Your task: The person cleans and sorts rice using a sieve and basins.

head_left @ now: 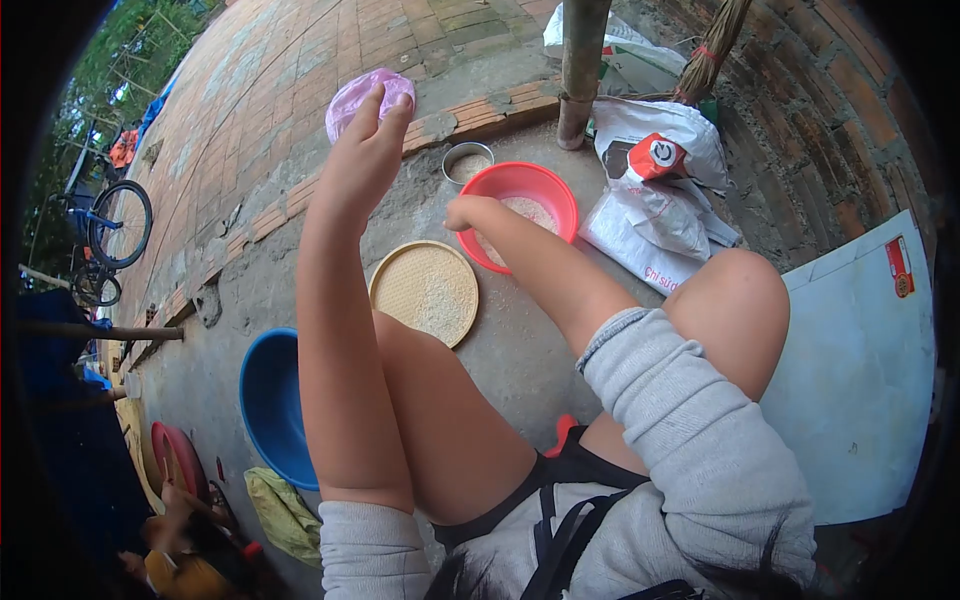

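My left hand (365, 150) is raised on the left, two fingers stretched out and apart in front of a pink plastic bag (342, 103); I see nothing gripped between them. At the left rim of a red basin (568, 200), my right hand (463, 212) is closed, and what its fingers hold, if anything, is hidden. Pale grain lies inside the basin. Behind it stands a round metal-rimmed sieve (467, 161) with some grain. Nearer my knees, a round woven tray (392, 282) carries whitish grain.
A blue basin (262, 400) and a yellowish sack (283, 512) are at left. White sacks (655, 225) lie right of a wooden post (580, 70). A white board (850, 390) is far right. Another person (185, 570) sits at lower left; bicycles (120, 225) stand beyond.
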Demonstrator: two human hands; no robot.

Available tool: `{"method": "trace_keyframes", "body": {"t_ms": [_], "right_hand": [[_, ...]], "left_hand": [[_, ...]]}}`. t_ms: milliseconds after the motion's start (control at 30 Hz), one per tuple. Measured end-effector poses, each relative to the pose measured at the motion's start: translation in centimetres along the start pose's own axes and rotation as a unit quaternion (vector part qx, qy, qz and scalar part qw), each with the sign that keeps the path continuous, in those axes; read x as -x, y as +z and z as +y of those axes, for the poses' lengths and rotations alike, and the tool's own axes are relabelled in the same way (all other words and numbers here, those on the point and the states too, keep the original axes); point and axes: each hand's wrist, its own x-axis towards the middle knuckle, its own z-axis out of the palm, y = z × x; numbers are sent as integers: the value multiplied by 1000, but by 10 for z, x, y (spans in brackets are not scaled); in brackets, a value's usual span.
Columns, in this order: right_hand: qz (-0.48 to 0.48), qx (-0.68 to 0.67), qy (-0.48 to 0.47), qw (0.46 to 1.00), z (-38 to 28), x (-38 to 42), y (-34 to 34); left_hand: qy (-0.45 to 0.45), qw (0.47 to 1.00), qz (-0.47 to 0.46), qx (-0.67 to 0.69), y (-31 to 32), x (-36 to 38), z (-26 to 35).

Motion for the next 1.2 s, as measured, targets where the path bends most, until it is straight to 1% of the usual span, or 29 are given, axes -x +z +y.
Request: {"method": "trace_keyframes", "body": {"t_ms": [67,100,133,200,233,267,333,367,433,500,533,567,600,633,667,700,733,800,833,867,900,933,967,1000,1067,1100,1133,1167,1200], "right_hand": [[174,-131,62,974,8,22,-24],[257,-198,61,944,14,28,-20],[337,-265,58,902,21,30,-15],[371,-302,155,864,33,35,13],[337,-289,219,869,36,40,26],[301,-276,281,869,36,44,40],[318,-302,299,848,42,39,75],[318,-310,298,845,46,37,87],[291,-217,293,885,47,39,107],[268,-190,327,886,39,53,111],[249,-155,360,886,34,63,108],[249,-156,364,884,28,66,107],[209,-189,385,879,23,66,102],[170,-223,405,870,23,64,99],[174,-224,414,865,25,55,106],[171,-231,400,870,31,39,123],[168,-238,386,875,36,29,132],[197,-255,381,866,44,26,140],[221,-270,364,864,50,23,150],[213,-260,371,865,55,18,157],[254,-301,390,832,63,4,172],[295,-340,406,795,68,0,176],[340,-375,386,771,72,-2,181],[336,-366,389,775,70,2,173],[416,-516,360,657,61,8,143],[411,-509,363,664,59,4,135],[414,-515,307,685,60,-2,128],[415,-522,251,702,59,-7,122],[409,-517,254,708,58,-9,116]], "left_hand": [[17,999,-47,-5,12,-5,-1],[117,992,-29,-49,22,-16,-16],[116,991,-26,-57,25,-14,-12],[131,979,-72,-139,39,-10,-2],[117,976,-111,-145,41,-13,1],[117,974,-112,-158,43,-16,4],[86,962,-216,-143,48,-29,7],[126,940,-220,-228,52,-44,-2],[105,932,-222,-268,66,-79,-21],[86,922,-228,-301,85,-102,-48],[21,974,-168,-153,97,-110,-65],[-42,994,-103,1,111,-118,-85],[-115,968,-25,223,136,-124,-126],[-176,915,25,363,161,-110,-148],[-226,866,9,446,188,-106,-196],[-298,828,-33,473,202,-89,-219],[-318,813,-67,483,216,-71,-243],[-358,750,-25,556,246,-42,-289],[-365,742,-29,562,259,-34,-297],[-319,751,25,578,271,-27,-303],[-272,755,82,591,281,-24,-307],[-279,746,82,599,286,-26,-308],[-357,741,38,568,287,-33,-310],[-432,729,-9,531,289,-40,-313],[-440,698,-20,565,298,-49,-322],[-410,702,-10,583,309,-53,-328],[-380,705,2,599,312,-54,-321],[-371,658,29,654,317,-56,-312],[-376,652,33,658,317,-58,-311]]}}
